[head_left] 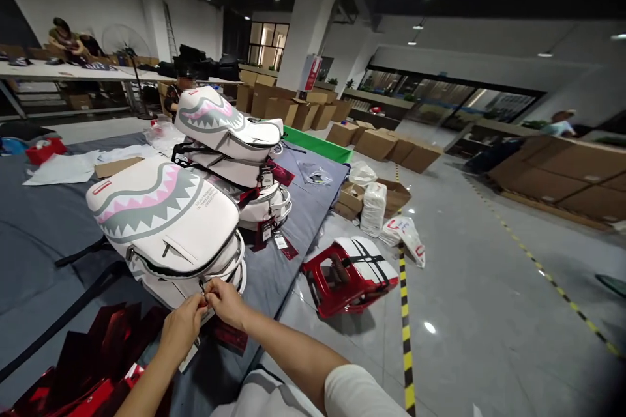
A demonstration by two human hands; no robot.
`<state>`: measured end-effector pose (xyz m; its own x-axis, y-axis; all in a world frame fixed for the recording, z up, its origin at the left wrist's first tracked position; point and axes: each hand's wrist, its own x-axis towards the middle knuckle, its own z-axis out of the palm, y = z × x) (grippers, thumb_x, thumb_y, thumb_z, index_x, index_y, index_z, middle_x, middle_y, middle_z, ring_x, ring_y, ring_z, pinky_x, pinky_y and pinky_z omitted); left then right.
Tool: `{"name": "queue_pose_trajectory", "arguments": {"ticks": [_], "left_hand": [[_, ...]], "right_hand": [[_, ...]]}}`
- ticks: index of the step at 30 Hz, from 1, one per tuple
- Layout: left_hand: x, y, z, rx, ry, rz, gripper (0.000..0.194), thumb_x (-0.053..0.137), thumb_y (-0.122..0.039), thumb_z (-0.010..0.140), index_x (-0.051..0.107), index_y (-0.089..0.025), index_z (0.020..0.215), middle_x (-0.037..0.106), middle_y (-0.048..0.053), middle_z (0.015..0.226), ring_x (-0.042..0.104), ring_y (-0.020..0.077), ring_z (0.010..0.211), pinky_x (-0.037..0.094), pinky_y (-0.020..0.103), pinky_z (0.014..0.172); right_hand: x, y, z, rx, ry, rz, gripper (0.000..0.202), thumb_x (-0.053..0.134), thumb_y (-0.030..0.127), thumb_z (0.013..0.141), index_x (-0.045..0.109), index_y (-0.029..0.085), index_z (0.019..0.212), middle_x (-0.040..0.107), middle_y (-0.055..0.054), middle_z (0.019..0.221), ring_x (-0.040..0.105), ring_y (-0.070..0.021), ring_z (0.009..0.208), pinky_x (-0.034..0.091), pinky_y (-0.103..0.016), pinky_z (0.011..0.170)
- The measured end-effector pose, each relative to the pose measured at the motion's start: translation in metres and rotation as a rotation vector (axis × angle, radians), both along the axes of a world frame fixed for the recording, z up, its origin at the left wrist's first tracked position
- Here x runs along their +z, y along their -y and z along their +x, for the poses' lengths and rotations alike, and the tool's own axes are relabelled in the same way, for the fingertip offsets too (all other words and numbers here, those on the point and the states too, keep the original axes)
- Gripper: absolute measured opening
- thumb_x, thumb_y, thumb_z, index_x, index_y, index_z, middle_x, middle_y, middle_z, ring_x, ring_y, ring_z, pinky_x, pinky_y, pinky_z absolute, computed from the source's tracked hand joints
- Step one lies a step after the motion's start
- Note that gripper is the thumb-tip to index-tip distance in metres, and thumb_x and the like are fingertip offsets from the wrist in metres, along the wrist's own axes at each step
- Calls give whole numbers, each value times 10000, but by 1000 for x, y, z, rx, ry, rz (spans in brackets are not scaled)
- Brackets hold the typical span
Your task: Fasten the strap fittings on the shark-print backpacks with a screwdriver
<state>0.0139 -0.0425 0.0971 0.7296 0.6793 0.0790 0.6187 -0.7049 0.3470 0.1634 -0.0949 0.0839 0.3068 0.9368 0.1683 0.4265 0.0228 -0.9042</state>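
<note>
My left hand and my right hand meet at the near side of a white backpack, fingertips pinched together. A small dark piece, perhaps a zipper pull, shows by the fingertips; what exactly each hand grips is hidden. Under my left hand hangs a white tag, with a dark red card beside it. Lying on top is another white backpack with a grey and pink shark-mouth print. Behind it rises a second stack of similar backpacks with tags hanging.
Dark red glossy cards lie at the lower left on the blue-grey covered table. Right of the table, a red stool with a white, black-strapped top stands on the floor. Beyond are cardboard boxes and several people.
</note>
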Motion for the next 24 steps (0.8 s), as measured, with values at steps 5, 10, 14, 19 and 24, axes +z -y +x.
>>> {"name": "queue_pose_trajectory", "arguments": {"ticks": [5,10,14,19,24], "left_hand": [[8,4,5,19,-56,83,270,369,-224,987,630,-248,1054,729,17,1064,696,178,910,427,256,712],[8,13,18,97,-94,80,292,370,-236,991,625,-273,1129,728,2,1130,701,162,945,444,227,721],[5,23,33,200,-166,141,301,366,-245,988,643,-287,1100,727,-12,1139,711,170,913,449,232,683],[3,36,48,361,-241,225,306,342,-318,994,637,-269,1060,753,16,1030,722,200,832,460,253,642],[8,53,59,436,-267,213,341,348,-267,978,655,-305,1123,731,-17,1152,720,162,841,461,220,629]], "right_hand": [[3,-4,4,6,-51,-11,156,535,58,803,537,209,842,534,69,688,534,-105,642,404,-196,611],[-1,-9,19,55,-70,-77,171,526,63,816,553,213,894,525,75,663,534,-102,614,378,-182,563],[0,-11,36,129,-70,-148,159,575,94,793,580,223,887,489,89,603,486,-100,547,341,-177,508],[10,-13,54,230,-64,-218,235,626,78,695,593,249,853,455,99,565,495,-113,549,349,-181,514],[15,-10,63,304,-81,-248,220,628,85,684,547,253,801,484,91,603,511,-120,587,341,-185,521]]}}
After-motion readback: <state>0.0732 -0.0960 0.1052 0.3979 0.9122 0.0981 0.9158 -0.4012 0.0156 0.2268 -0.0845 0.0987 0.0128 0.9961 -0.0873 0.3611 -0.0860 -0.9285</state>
